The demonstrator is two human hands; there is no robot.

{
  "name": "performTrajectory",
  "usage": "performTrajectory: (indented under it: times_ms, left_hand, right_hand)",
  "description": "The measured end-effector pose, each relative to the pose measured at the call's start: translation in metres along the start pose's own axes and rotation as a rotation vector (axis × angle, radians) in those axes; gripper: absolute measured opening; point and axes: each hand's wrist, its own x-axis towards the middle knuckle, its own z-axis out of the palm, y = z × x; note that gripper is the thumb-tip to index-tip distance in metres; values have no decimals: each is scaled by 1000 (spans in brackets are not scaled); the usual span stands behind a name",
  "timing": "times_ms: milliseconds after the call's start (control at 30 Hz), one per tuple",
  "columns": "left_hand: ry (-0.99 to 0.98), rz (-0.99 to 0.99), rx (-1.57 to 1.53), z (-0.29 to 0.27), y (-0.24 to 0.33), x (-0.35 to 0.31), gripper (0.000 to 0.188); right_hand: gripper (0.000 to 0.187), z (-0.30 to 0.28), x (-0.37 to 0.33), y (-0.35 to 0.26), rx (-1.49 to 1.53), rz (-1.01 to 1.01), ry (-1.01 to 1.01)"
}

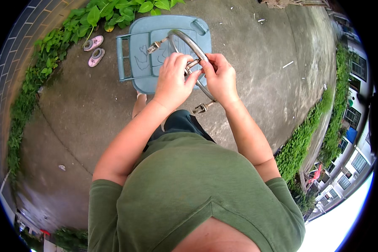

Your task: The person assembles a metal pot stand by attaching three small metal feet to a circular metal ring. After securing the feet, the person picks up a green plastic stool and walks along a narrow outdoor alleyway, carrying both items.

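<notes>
A curved silvery metal tube (pixel 190 40) is up in front of me, with a forked metal fitting (pixel 153 47) at its upper end and another forked fitting (pixel 200 108) at its lower end. My left hand (pixel 172 80) is closed at the tube's middle, its thumb and fingers around a small metal piece (pixel 192 64) there. From the other side, my right hand (pixel 219 79) pinches the tube beside that piece. The fingers partly hide the small piece. Below the tube is a blue-grey plastic lid-like top (pixel 145 33) with scribbled lines and a side bar.
Two pink shoes (pixel 95 50) lie on the concrete ground (pixel 84 96) to the left. Leafy green plants (pixel 113 12) line the tiled wall (pixel 12 54). At right, a strip of plants (pixel 300 147) runs before pale buildings (pixel 359 161).
</notes>
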Motion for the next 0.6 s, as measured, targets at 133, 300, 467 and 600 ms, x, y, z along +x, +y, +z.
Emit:
performTrajectory:
  times_ms: [133, 300, 467, 600]
  left_hand:
    - [-364, -684, -916, -16, -13, 1, 39]
    - [-617, -931, -1387, -27, -19, -1, 33]
    - [-420, -451, -633, -19, -7, 4, 18]
    - [-156, 258, 415, -16, 15, 8, 26]
  right_hand:
    - [19, -3, -4, 3, -50, -4, -27]
    - [19, -6, -8, -4, -70, 4, -83]
    - [19, -10, -8, 2, -103, -40, -61]
    - [19, -11, 2, 8, -36, -2, -21]
